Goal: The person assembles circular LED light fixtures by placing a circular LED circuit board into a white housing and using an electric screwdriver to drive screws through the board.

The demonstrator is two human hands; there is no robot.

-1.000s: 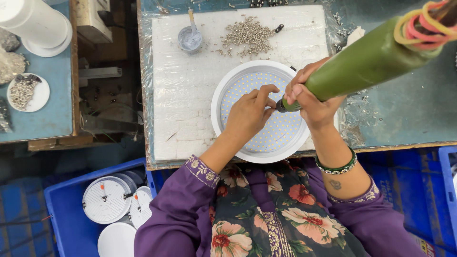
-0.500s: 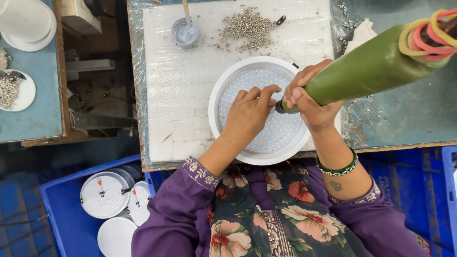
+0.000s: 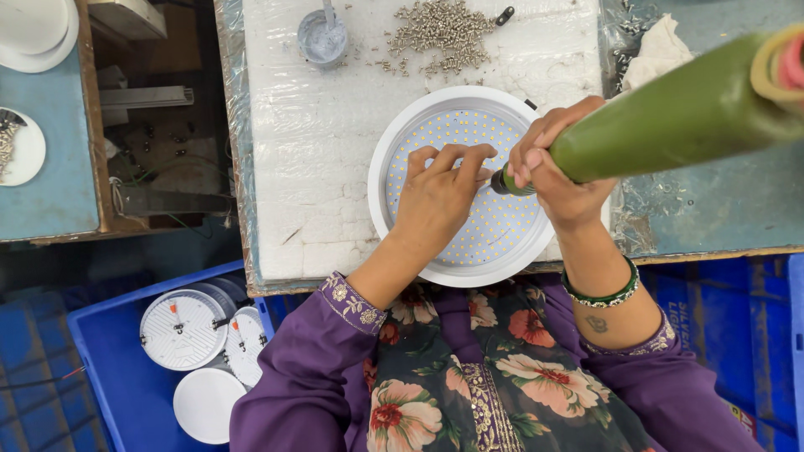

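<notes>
The round LED panel (image 3: pixel 465 188) lies in its white housing on the foam pad (image 3: pixel 310 151), at the bench's near edge. The left hand (image 3: pixel 435 205) presses spread fingertips on the board; the right hand (image 3: pixel 557 180) is clenched around the green power screwdriver (image 3: pixel 670 117), tip at the board. Judged: fastening step; the bit must stay upright. Loose screws (image 3: pixel 440 33) lie beyond

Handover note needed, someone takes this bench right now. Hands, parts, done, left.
Left hand: fingertips resting on the round LED panel.
Right hand: gripping the green power screwdriver, tip down at the panel beside the left fingers.
Parts: panel on the white foam pad; loose screws and a small cup at its far edge.
Done/left: cannot tell how many screws are in.
</notes>
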